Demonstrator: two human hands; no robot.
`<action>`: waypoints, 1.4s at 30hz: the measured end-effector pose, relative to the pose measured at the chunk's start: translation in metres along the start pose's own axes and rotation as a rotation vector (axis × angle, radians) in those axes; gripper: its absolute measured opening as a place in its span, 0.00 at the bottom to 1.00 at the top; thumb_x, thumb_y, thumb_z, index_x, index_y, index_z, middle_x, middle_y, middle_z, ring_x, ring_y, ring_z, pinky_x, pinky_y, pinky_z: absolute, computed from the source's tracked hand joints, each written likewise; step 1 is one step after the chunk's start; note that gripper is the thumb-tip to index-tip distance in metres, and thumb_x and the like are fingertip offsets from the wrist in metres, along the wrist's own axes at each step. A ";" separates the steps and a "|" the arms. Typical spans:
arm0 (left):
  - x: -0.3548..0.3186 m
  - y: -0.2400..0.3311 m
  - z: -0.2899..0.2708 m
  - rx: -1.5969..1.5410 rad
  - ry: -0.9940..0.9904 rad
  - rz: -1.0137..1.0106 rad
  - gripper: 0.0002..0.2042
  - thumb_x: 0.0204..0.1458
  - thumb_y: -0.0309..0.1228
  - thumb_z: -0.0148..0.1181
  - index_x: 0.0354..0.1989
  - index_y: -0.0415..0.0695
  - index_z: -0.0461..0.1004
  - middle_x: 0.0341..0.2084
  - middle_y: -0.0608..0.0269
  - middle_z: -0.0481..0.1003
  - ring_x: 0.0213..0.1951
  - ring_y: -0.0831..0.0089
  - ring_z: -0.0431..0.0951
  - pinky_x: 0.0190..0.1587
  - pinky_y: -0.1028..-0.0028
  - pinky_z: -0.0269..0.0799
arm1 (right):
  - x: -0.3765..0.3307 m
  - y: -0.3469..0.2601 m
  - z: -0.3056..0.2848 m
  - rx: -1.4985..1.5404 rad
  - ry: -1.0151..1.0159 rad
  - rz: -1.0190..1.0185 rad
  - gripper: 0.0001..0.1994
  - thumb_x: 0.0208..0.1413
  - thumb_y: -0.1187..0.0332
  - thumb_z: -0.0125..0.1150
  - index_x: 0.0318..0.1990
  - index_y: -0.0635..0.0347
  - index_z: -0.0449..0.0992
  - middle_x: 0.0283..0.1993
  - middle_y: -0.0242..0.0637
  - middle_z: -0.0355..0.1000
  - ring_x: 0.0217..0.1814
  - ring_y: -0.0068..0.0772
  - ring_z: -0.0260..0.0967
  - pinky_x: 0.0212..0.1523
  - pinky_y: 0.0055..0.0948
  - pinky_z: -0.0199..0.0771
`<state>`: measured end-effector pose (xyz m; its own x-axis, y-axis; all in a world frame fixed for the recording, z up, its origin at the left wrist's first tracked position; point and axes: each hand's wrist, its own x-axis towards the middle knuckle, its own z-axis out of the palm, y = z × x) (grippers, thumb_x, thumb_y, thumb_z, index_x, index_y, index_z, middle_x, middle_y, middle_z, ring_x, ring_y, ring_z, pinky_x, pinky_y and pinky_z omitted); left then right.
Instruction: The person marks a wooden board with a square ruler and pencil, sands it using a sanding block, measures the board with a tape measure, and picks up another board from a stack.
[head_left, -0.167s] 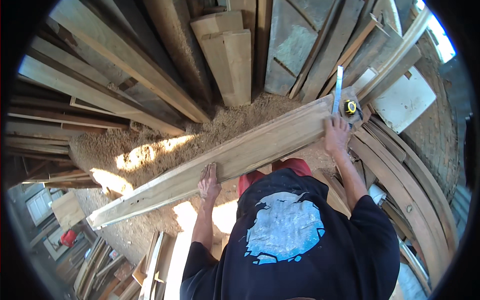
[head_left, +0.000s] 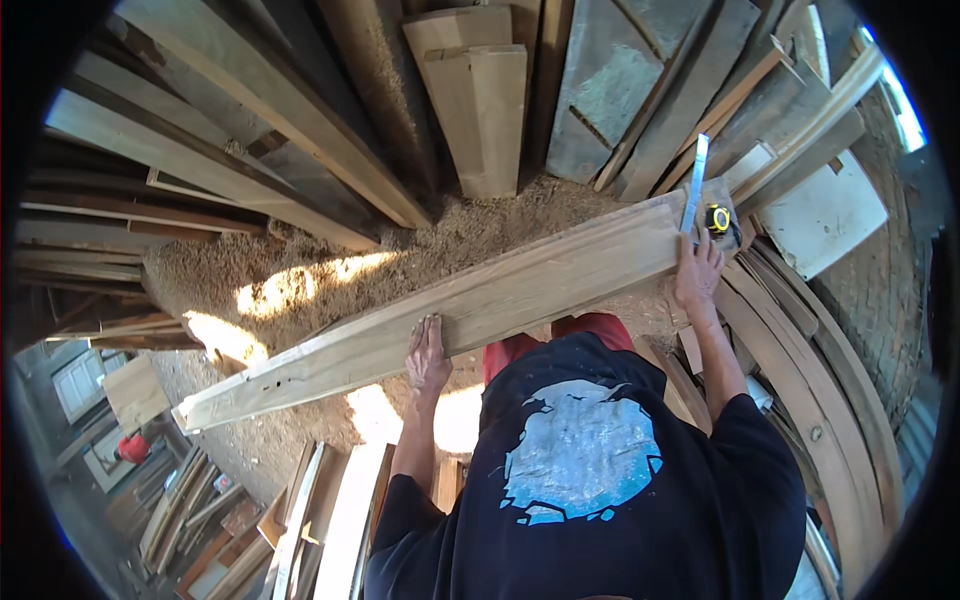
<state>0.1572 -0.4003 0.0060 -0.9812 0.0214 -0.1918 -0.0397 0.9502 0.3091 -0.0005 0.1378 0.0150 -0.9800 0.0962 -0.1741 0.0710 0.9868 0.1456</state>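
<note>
A long, pale wooden plank [head_left: 540,280] slants across in front of me, from lower left up to the right. My left hand [head_left: 428,355] is at its near edge around the middle, fingers close together over the wood, thumb hidden. At the plank's right end lies my right hand [head_left: 700,275], fingers stretched and slightly apart, touching or very near the corner. Just beyond those fingers are a flat metal ruler [head_left: 695,180], lying across the plank's end, and a yellow and black tape measure [head_left: 718,220]. Both rest by a worn wooden support [head_left: 728,192].
Boards [head_left: 480,110] lean upright along the far side. Sawdust [head_left: 370,270] covers the ground beyond the plank. Curved timbers [head_left: 810,400] are stacked on my right, and scrap wood [head_left: 190,510] lies at lower left. A white panel [head_left: 825,215] stands at the right.
My right hand has shifted slightly rightward off the plank's corner, its fingers straighter and more spread. The left hand stays at the near edge. The whole view has shifted a little.
</note>
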 end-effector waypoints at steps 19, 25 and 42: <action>0.061 -0.021 -0.046 0.061 -0.277 -0.048 0.27 0.36 0.24 0.71 0.51 0.53 0.78 0.33 0.54 0.82 0.40 0.50 0.83 0.41 0.52 0.78 | 0.076 0.001 -0.035 0.088 -0.311 -0.240 0.26 0.45 0.68 0.72 0.56 0.52 0.77 0.58 0.48 0.74 0.61 0.60 0.71 0.58 0.54 0.72; 0.054 -0.016 -0.034 0.062 -0.136 -0.042 0.20 0.36 0.31 0.75 0.41 0.51 0.77 0.36 0.58 0.81 0.44 0.54 0.81 0.47 0.54 0.75 | 0.066 0.005 -0.023 0.158 -0.317 -0.196 0.25 0.45 0.64 0.74 0.53 0.52 0.78 0.57 0.49 0.74 0.62 0.62 0.70 0.61 0.58 0.69; 0.046 0.003 -0.043 0.091 -0.025 -0.162 0.27 0.35 0.37 0.79 0.47 0.52 0.76 0.46 0.60 0.80 0.56 0.57 0.78 0.58 0.56 0.70 | 0.009 -0.196 -0.079 0.087 -0.556 -0.792 0.27 0.55 0.51 0.71 0.56 0.62 0.79 0.57 0.53 0.78 0.63 0.55 0.75 0.63 0.52 0.73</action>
<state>0.1040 -0.4094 0.0381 -0.9582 -0.1274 -0.2561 -0.1784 0.9661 0.1868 -0.0379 -0.0654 0.0623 -0.5234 -0.5745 -0.6293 -0.5360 0.7961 -0.2810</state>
